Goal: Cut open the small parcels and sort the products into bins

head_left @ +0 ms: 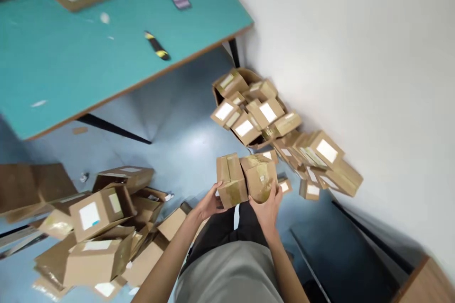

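The left carton (232, 180) and right carton (261, 177) are held side by side in front of the person's trousers (216, 229), above the floor (194, 137) and away from the counter (121, 61). The left hand (212, 200) grasps the left carton at its outer lower corner, thumb above, fingers curling beneath. The right hand (266, 206) grasps the right carton, with digits spread over its near and outer sides.

Handling: each carton is probably light enough for one hand; contents are not visible, so weight and fragility cannot be confirmed. Cardboard walls should be fairly stiff but may dent under point pressure. The glossy packing tape (234, 192) is likely more slippery than bare board. Recommended hold: outer side walls and lower edges, palm partly underneath, pressure evenly spread.
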